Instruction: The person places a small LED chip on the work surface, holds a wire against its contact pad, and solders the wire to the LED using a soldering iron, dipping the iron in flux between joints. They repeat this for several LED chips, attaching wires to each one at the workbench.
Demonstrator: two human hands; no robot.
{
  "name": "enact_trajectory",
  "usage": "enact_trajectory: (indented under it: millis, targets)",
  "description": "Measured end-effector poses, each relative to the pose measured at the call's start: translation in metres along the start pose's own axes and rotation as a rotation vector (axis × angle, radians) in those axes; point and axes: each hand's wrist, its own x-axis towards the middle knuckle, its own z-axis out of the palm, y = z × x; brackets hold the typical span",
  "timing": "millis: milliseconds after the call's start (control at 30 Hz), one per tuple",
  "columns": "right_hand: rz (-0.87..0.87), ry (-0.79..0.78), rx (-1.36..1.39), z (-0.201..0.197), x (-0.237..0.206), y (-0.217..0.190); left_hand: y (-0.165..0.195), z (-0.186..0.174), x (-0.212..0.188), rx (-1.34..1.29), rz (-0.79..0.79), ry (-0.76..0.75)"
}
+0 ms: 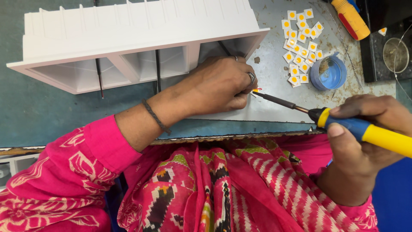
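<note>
My left hand rests on the bench beside a long white plastic housing and pinches thin wire ends between its fingertips; a ring sits on one finger. My right hand grips a soldering iron with a blue and yellow handle. Its dark metal tip points left and meets the wire ends at my left fingertips. Black wires run out of the housing's open compartments.
A cluster of several small white squares with yellow centres lies on the scuffed grey bench top. Beside them stand a blue round cap, a yellow and red tool handle and a small metal cup. Pink patterned cloth covers my lap.
</note>
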Motion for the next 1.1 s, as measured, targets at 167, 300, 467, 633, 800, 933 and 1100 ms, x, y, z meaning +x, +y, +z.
enact_trajectory:
  millis: [167, 300, 467, 633, 800, 933, 1100]
  targets:
    - [0.034, -0.047, -0.02, 0.006, 0.014, -0.012, -0.002, -0.001, 0.0, -0.007, -0.015, -0.026]
    - [0.003, -0.076, -0.025, 0.003, 0.017, -0.01, -0.004, 0.0, 0.0, -0.001, -0.01, -0.036]
    - [0.036, -0.007, -0.003, 0.002, 0.003, -0.006, -0.004, -0.003, 0.0, -0.015, 0.0, -0.044]
    - [0.008, -0.011, 0.019, 0.006, 0.005, -0.006, -0.005, -0.005, 0.0, -0.018, -0.015, -0.065]
    - [0.017, -0.055, -0.004, 0.006, 0.011, -0.009, -0.007, -0.005, -0.001, -0.015, 0.02, -0.057]
    - [-0.015, -0.057, -0.001, 0.006, 0.01, -0.006, -0.007, -0.006, -0.001, -0.015, 0.018, -0.063]
    - [-0.02, -0.012, 0.031, 0.005, 0.002, -0.001, -0.012, -0.004, -0.002, 0.001, 0.009, -0.064]
